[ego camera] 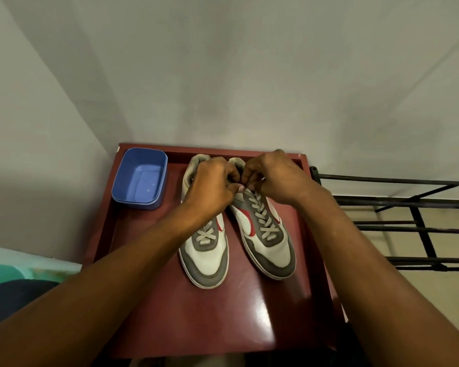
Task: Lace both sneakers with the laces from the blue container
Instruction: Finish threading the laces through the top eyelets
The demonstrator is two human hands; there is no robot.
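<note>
Blue container (pixel 139 181) empty, far left corner of tabletop (pixel 196 327). Both sneakers side by side, mid-tabletop. Your left hand (pixel 210 186) and right hand (pixel 273 178) pinch grey lace (pixel 263 217) atop right sneaker (pixel 273 250), probably tying. Left sneaker (pixel 206 260) laced low; top hidden.

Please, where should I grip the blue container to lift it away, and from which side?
Pinch its near short wall over the rim, coming from above at the front. The blue container stands upright, open and seemingly empty, so a thumb fits inside; the left sneaker lies close on its right.
</note>
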